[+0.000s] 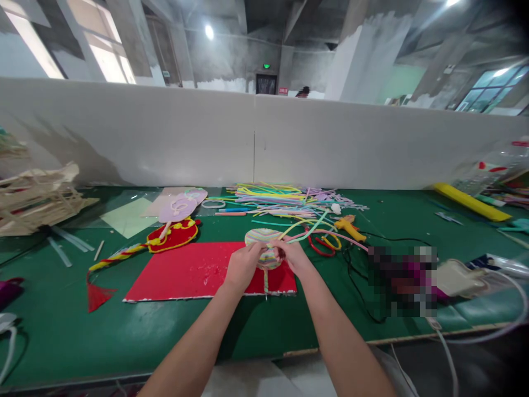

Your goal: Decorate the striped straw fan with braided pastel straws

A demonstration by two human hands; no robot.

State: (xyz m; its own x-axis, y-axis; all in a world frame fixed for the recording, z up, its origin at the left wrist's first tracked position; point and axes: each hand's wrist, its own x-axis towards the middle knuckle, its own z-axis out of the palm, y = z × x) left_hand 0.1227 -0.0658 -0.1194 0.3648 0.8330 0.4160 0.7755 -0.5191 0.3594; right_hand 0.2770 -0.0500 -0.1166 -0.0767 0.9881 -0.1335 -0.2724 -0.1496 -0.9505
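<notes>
Between my hands, above the red board point(182, 273), is a small pastel-striped fan point(257, 236) made of pipe cleaners. Its twisted handle point(266, 280) points down toward me. My left hand point(243, 266) is closed, thumb and finger pinching the fan near its middle. My right hand point(296, 257) is closed on long pipe cleaners point(316, 225) at the fan's right side; their yellow, green and pink free ends stretch off to the right. The fingertips meet over the fan and hide the exact spot they grip.
Loose pipe cleaners point(268, 197) are heaped at the back. A red fan point(176, 236) with a yellow twisted handle lies left, near a purple fan point(178, 207). To the right are scissors point(322, 248), an orange glue gun point(350, 227) and black cables. A white partition point(185, 138) stands behind.
</notes>
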